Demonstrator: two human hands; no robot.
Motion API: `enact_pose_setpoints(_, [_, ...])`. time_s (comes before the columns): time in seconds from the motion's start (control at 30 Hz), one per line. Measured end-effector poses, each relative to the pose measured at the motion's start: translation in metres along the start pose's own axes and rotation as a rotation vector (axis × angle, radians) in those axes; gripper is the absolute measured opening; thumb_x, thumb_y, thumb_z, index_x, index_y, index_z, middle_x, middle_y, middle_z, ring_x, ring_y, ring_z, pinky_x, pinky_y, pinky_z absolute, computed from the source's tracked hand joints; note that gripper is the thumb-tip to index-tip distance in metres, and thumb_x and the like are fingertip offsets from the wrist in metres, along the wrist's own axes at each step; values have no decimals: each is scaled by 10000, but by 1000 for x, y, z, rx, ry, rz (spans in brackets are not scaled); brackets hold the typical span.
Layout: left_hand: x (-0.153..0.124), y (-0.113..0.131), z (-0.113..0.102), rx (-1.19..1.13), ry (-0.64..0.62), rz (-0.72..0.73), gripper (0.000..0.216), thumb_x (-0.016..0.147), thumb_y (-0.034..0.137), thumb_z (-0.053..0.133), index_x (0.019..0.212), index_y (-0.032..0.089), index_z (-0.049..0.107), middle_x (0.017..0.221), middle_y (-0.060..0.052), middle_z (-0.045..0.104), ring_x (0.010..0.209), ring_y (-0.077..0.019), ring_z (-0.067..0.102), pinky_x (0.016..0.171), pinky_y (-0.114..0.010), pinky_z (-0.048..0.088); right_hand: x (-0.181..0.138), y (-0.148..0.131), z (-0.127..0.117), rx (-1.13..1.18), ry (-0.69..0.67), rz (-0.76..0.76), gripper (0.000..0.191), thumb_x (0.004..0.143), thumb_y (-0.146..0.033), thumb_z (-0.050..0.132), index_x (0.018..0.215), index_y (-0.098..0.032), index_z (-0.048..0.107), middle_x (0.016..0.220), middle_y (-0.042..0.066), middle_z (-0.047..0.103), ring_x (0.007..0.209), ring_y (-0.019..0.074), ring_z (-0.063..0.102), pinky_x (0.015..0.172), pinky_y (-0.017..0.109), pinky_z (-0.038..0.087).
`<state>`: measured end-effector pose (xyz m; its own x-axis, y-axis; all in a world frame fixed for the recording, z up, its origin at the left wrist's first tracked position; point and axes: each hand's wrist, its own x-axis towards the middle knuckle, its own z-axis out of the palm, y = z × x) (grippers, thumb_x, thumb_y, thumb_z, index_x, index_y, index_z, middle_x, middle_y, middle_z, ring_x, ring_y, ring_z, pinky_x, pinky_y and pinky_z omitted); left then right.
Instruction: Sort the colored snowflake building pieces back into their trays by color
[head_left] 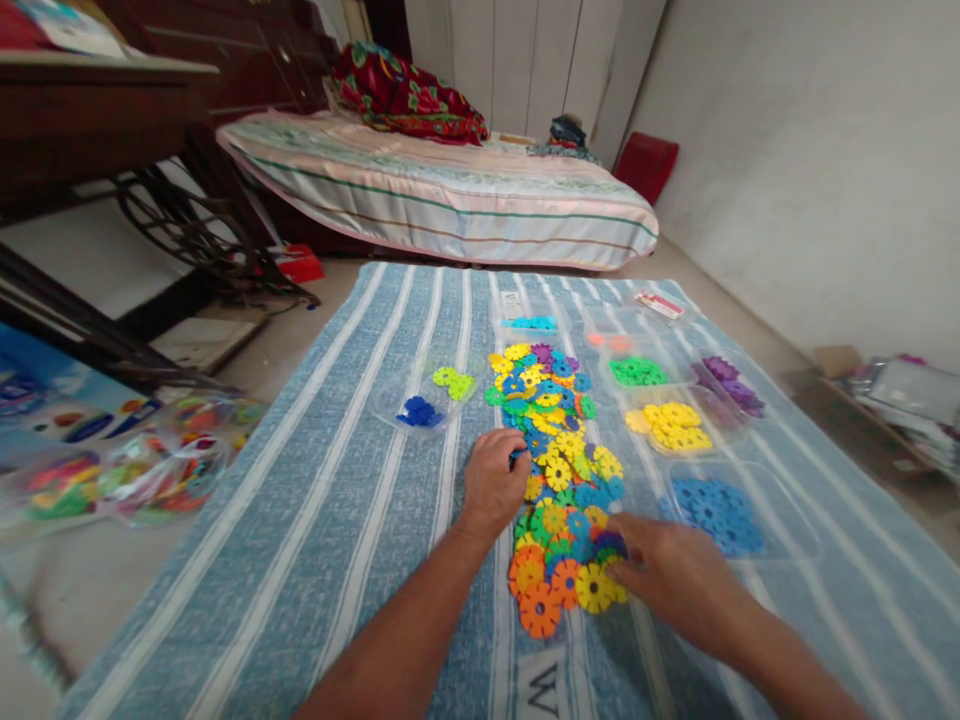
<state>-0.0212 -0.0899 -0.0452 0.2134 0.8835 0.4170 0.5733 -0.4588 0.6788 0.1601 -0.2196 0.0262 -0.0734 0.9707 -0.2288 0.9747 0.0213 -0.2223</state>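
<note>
A long heap of flower-shaped plastic discs (559, 472) in mixed colours lies on the striped cloth between my hands. At its left edge my left hand (491, 483) is closed, with a dark blue disc (517, 457) showing at the fingertips. My right hand (667, 572) reaches over the heap's near right side, thumb and fingers apart around a dark purple disc (609, 545). Just below that, a yellow disc (595, 588) lies by the thumb. Large orange discs (540, 610) form the near end of the heap.
At the left, a clear divided tray (390, 402) holds dark blue and lime discs. Clear boxes on the right hold blue discs (716, 512), yellow discs (675, 427), green discs (637, 372) and purple discs (729, 385). Light-blue discs (531, 323) sit in a far box. A bed (465, 205) stands beyond.
</note>
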Motion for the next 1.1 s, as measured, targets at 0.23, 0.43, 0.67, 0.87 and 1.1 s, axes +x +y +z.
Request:
enact_pose_setpoints(0.23, [1,2,-1,28,-18,-5,97,750,130,554,774,203,615,952,-39,684,957,-196,590,905,-365,466,-22,-1,45,-25,164,30,460,728,-311,647,1157,-199,527,1016,70,672,857,237,645,685,310,478])
enact_pose_setpoints(0.43, [1,2,-2,28,-27,-1,94,753,134,554,780,201,613,952,-44,682,957,-201,589,903,-366,462,-22,-5,48,24,169,69,262,758,-243,597,1016,-207,570,897,38,676,774,207,639,635,278,443])
enact_pose_setpoints(0.67, [1,0,-1,20,-17,-5,82,751,146,557,775,201,613,956,-46,679,966,-202,585,904,-370,462,-24,-11,32,306,61,116,83,779,-207,519,697,-206,533,649,-29,594,592,125,543,538,221,307])
enact_pose_setpoints(0.87, [2,-2,0,10,-3,15,84,751,150,560,788,203,614,956,-43,680,954,-198,591,898,-371,468,-19,-8,20,488,21,76,169,783,-226,486,619,-197,462,556,-57,500,524,91,470,496,203,271])
enact_pose_setpoints(1.1, [2,-3,-1,27,-11,17,84,751,148,561,786,205,611,958,-45,680,958,-200,591,895,-375,470,14,28,-42,381,388,67,206,813,-357,477,807,-210,621,590,-30,579,528,122,526,537,229,370])
